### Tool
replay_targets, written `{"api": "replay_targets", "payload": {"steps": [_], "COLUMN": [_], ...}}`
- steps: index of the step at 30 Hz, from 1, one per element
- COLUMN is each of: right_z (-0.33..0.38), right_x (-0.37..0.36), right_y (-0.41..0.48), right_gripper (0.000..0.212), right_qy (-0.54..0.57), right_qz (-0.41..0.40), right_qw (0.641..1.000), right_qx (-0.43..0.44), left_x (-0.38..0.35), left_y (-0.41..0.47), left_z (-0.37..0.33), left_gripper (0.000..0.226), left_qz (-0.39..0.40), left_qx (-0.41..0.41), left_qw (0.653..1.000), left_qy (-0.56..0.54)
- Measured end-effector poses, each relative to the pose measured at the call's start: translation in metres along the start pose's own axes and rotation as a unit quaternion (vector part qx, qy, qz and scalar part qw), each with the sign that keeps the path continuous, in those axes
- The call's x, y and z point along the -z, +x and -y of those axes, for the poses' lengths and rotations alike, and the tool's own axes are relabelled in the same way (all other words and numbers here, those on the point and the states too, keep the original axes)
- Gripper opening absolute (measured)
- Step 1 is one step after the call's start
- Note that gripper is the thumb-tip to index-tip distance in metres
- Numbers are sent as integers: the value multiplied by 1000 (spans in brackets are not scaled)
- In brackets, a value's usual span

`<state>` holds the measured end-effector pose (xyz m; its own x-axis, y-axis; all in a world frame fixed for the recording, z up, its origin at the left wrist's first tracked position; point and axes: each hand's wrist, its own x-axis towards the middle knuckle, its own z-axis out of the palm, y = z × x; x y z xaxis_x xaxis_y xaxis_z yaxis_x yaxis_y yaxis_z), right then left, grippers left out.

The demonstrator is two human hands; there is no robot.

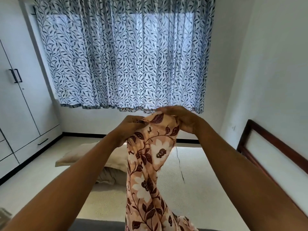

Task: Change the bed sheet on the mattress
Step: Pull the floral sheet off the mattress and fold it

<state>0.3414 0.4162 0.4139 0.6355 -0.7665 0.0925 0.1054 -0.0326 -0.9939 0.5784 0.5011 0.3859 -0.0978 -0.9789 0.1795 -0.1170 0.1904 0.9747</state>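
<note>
A peach bed sheet with dark maroon leaves and white flowers hangs in a bunched column from both raised hands. My left hand pinches its top edge on the left. My right hand grips the same edge a little higher on the right. The sheet's lower part trails down out of the frame's bottom edge. Below it lies the bare cream mattress, running from the front to the far wall.
A beige pillow and a crumpled grey-beige cloth lie left of the mattress. The dark wooden headboard stands along the right wall. White wardrobe doors fill the left. Leaf-patterned curtains cover the window ahead.
</note>
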Motion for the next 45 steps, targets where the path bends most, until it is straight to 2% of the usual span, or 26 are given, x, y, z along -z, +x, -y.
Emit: {"api": "replay_targets", "payload": {"steps": [3, 6, 9, 11, 13, 15, 18, 20, 23, 25, 27, 29, 31, 33, 35, 36, 38, 41, 45], "right_z": [7, 5, 7, 11, 13, 14, 20, 29, 34, 30, 21, 8, -9, -22, -23, -19, -4, 18, 40], "right_x": [-4, -9, -9, -8, -11, -14, -5, 4, 20, 26, 23, 8, -10, -27, -33, -33, -30, -23, -19], "right_y": [-2, 1, 8, 15, 22, 31, 40, 39, 31, 22, 8, -4, -7, -3, 8, 11, 12, 5, -5], "right_gripper": [51, 34, 16, 22, 31, 38, 30, 29, 34, 31, 25, 29, 44, 52, 33, 24, 20, 25, 24], "right_qy": [-205, -338, -291, -309, -349, -326, -262, -256, -281, -293, -311, -354, -386, -448, -547, -569, -572, -532, -372], "right_qz": [40, 23, -112, -209, -243, -272, -346, -401, -448, -409, -296, -163, -48, 18, 10, -6, -25, -45, -122], "right_qw": [977, 940, 949, 923, 898, 899, 893, 868, 832, 852, 899, 921, 921, 894, 835, 818, 814, 839, 908], "right_qx": [-53, -22, 43, 99, 115, 110, 115, 140, 166, 141, 80, 28, 7, 11, 62, 84, 102, 107, 148], "left_x": [2, 3, 7, 7, 2, -7, -12, -6, 2, 3, 4, -1, -11, -23, -32, -33, -30, -26, -27], "left_y": [0, 1, 1, -2, -8, -14, -24, -33, -47, -47, -38, -24, -7, 7, 16, 18, 13, 1, -16], "left_z": [0, 5, 16, 24, 33, 39, 57, 76, 101, 109, 105, 84, 51, 20, 5, 5, 16, 47, 96], "left_gripper": [15, 15, 15, 18, 25, 36, 48, 39, 31, 35, 27, 18, 29, 27, 21, 15, 12, 22, 35], "left_qz": [-41, -55, -61, -52, -46, -27, -14, 15, 44, -8, -98, -132, -155, -167, -152, -142, -123, -97, -45], "left_qx": [-5, -12, 16, 45, 56, 50, 102, 128, 158, 150, 100, 57, 21, -29, -67, -67, -56, -19, 58], "left_qw": [998, 996, 996, 994, 995, 998, 995, 991, 974, 967, 971, 975, 973, 970, 967, 967, 968, 970, 924], "left_qy": [51, 67, 71, 80, 68, 29, -6, 21, 156, 204, 191, 167, 169, 175, 194, 202, 209, 221, 376]}}
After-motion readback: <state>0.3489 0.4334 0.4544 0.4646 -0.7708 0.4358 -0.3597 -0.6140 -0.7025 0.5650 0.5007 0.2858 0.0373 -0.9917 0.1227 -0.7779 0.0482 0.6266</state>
